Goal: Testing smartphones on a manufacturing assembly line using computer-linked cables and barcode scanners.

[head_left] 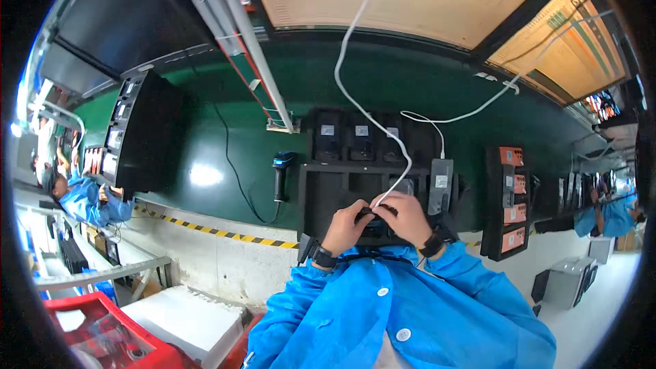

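Green bench mat [383, 89] carries a black tray [362, 178] with three white-labelled devices along its back row; left hand [347, 227] and right hand [408, 217] pinch one dark device [374, 213] with a white cable [355, 89].

A green bench top [383, 89] is edged by yellow-and-black striped tape [225, 234]. Black trays [342, 191] are seen under a white cable [348, 92]; bright blue sleeves [383, 294], orange-labelled units [512, 184] and a red crate [147, 345] are shown.
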